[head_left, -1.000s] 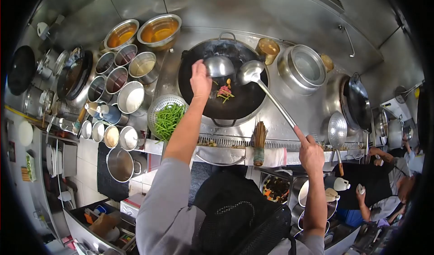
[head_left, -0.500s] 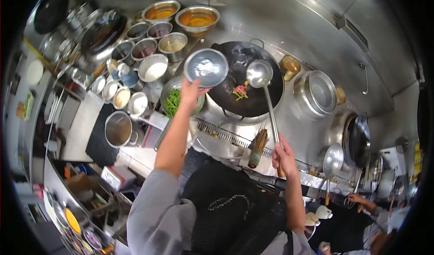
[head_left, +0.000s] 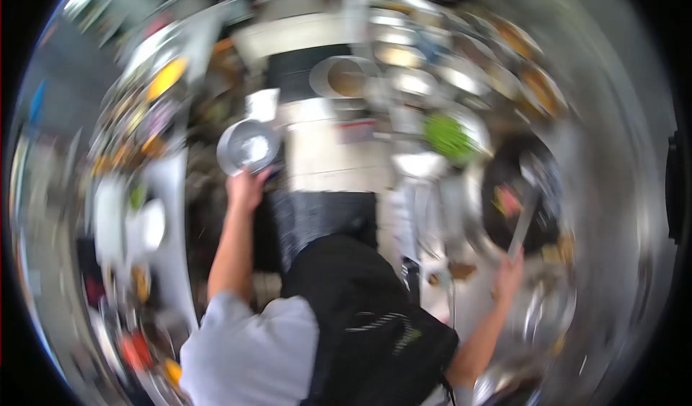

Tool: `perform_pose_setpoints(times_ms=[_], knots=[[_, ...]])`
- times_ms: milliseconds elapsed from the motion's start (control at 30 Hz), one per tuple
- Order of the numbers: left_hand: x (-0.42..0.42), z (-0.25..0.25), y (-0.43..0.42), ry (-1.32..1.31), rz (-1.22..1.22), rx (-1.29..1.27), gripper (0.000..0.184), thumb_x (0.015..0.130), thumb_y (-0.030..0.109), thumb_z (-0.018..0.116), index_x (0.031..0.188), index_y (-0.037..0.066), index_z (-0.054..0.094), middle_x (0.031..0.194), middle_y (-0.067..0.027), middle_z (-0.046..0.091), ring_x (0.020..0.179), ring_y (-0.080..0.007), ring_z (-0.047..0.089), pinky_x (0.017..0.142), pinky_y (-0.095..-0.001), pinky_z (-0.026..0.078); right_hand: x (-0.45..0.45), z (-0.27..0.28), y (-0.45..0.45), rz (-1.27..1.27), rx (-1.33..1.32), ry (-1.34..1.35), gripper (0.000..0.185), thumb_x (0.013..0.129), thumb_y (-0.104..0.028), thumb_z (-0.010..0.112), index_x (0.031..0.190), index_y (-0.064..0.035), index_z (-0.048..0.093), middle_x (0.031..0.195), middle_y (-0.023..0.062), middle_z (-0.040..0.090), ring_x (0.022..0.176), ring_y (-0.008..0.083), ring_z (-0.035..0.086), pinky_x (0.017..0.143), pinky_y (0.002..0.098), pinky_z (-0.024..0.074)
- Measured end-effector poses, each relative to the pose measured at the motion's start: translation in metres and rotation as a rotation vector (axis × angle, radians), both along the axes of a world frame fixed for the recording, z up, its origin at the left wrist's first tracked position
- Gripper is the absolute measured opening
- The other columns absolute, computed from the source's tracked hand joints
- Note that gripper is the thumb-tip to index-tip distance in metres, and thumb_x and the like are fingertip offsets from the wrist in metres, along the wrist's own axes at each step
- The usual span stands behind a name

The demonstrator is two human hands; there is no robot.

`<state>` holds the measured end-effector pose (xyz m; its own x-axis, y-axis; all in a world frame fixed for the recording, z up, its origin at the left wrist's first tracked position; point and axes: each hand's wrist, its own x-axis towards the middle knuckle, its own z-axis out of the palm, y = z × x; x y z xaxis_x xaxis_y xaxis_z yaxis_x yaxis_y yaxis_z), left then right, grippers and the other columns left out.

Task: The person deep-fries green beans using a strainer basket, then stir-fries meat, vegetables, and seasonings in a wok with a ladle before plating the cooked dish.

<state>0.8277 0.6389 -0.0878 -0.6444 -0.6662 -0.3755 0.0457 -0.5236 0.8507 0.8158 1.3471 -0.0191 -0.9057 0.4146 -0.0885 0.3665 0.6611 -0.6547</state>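
Note:
In the head view, blurred by motion, my left hand (head_left: 247,188) grips the near rim of a metal bowl (head_left: 247,146), held out at the left over the floor side. At the right, my right hand (head_left: 509,270) is closed on the handle of a long metal ladle (head_left: 525,219). The ladle's head reaches into a black wok (head_left: 504,162). A small heap of red and yellow food (head_left: 508,201) lies in the wok. Just left of the wok, green vegetables (head_left: 448,136) sit in a metal strainer (head_left: 477,128).
Metal containers (head_left: 414,82) stand beyond the strainer. A large pot (head_left: 347,78) is over the floor beyond me. Along the left runs a counter (head_left: 171,226) with a white plate (head_left: 153,224) and many bowls of food, including a yellow one (head_left: 167,78).
The view has swung left. My left hand has carried the metal bowl away from the wok towards the left counter. My right hand still holds the ladle at the wok.

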Motion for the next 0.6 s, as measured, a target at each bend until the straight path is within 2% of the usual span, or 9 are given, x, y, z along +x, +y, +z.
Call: perform_pose_setpoints(times_ms=[67, 100, 133, 167, 233, 267, 400, 500, 600], knots=[[0.042, -0.011, -0.031, -0.030, 0.365, 0.085, 0.034, 0.106, 0.006, 0.045, 0.137, -0.006, 0.047, 0.130, -0.0229, 0.062, 0.104, -0.0443, 0.071, 0.081, -0.0437, 0.068, -0.011, -0.036, 0.037, 0.097, -0.016, -0.014, 0.066, 0.099, -0.001, 0.054, 0.162, -0.0088, 0.037, 0.148, 0.0218, 0.057, 0.118, 0.0306, 0.062, 0.103, 0.0379, 0.0474], [0.072, -0.014, -0.054, -0.031, 0.429, 0.135, 0.034, 0.106, 0.006, 0.044, 0.138, -0.005, 0.047, 0.128, -0.0222, 0.063, 0.101, -0.0442, 0.072, 0.078, -0.0429, 0.068, -0.011, -0.036, 0.045, 0.078, 0.001, -0.130, 0.069, 0.098, 0.001, 0.054, 0.163, -0.0168, 0.038, 0.141, 0.0222, 0.061, 0.102, 0.0318, 0.064, 0.094, 0.0424, 0.0499], [0.090, -0.019, -0.073, -0.018, 0.455, 0.204, 0.034, 0.107, 0.007, 0.043, 0.139, -0.004, 0.046, 0.127, -0.0215, 0.064, 0.098, -0.0440, 0.073, 0.076, -0.0421, 0.068, 0.001, -0.046, 0.052, 0.283, 0.213, 0.078, 0.072, 0.096, 0.003, 0.052, 0.163, -0.0202, 0.038, 0.138, 0.0235, 0.063, 0.102, 0.0304, 0.063, 0.092, 0.0442, 0.0492], [0.113, -0.021, -0.090, 0.022, 0.540, 0.185, 0.035, 0.107, 0.007, 0.043, 0.140, -0.003, 0.046, 0.126, -0.0216, 0.064, 0.097, -0.0432, 0.074, 0.075, -0.0416, 0.068, 0.004, -0.044, 0.059, 0.256, 0.292, -0.079, 0.074, 0.094, 0.004, 0.052, 0.163, -0.0158, 0.036, 0.144, 0.0236, 0.060, 0.109, 0.0315, 0.064, 0.098, 0.0421, 0.0484], [0.158, -0.032, -0.124, 0.130, 0.675, 0.168, 0.037, 0.106, 0.006, 0.043, 0.142, -0.002, 0.044, 0.126, -0.0220, 0.064, 0.096, -0.0427, 0.074, 0.075, -0.0413, 0.068, 0.038, -0.048, 0.068, 0.487, 0.407, 0.117, 0.075, 0.090, 0.004, 0.053, 0.163, -0.0112, 0.037, 0.147, 0.0229, 0.058, 0.119, 0.0355, 0.063, 0.105, 0.0389, 0.0466], [0.180, -0.031, -0.140, 0.140, 0.768, 0.141, 0.036, 0.106, 0.006, 0.043, 0.141, -0.002, 0.045, 0.124, -0.0223, 0.065, 0.097, -0.0428, 0.074, 0.076, -0.0420, 0.068, 0.053, -0.049, 0.064, 0.505, 0.415, 0.119, 0.075, 0.091, 0.004, 0.053, 0.162, -0.0110, 0.037, 0.146, 0.0224, 0.058, 0.117, 0.0343, 0.063, 0.102, 0.0386, 0.0466], [0.279, -0.054, -0.229, 0.283, 1.098, 0.079, 0.038, 0.104, 0.008, 0.047, 0.136, -0.013, 0.041, 0.122, -0.0250, 0.062, 0.096, -0.0472, 0.073, 0.080, -0.0469, 0.069, 0.070, -0.057, 0.013, 0.320, 0.324, -0.049, 0.072, 0.091, 0.004, 0.054, 0.160, -0.0104, 0.040, 0.140, 0.0204, 0.060, 0.108, 0.0298, 0.062, 0.094, 0.0370, 0.0467], [0.330, -0.033, -0.297, 0.196, 1.236, 0.057, 0.039, 0.105, 0.012, 0.048, 0.132, -0.015, 0.038, 0.113, -0.0309, 0.063, 0.083, -0.0437, 0.076, 0.063, -0.0404, 0.070, 0.074, -0.054, -0.015, 0.257, 0.293, -0.105, 0.070, 0.091, 0.003, 0.054, 0.159, -0.0099, 0.042, 0.135, 0.0190, 0.061, 0.102, 0.0264, 0.062, 0.087, 0.0359, 0.0468], [0.370, -0.039, -0.361, 0.202, 1.231, 0.135, 0.037, 0.106, 0.014, 0.047, 0.129, -0.013, 0.038, 0.106, -0.0289, 0.066, 0.078, -0.0386, 0.075, 0.059, -0.0374, 0.068, 0.079, -0.050, -0.034, 0.216, 0.280, -0.140, 0.068, 0.092, 0.003, 0.054, 0.158, -0.0094, 0.044, 0.131, 0.0175, 0.062, 0.095, 0.0230, 0.061, 0.081, 0.0347, 0.0468]])
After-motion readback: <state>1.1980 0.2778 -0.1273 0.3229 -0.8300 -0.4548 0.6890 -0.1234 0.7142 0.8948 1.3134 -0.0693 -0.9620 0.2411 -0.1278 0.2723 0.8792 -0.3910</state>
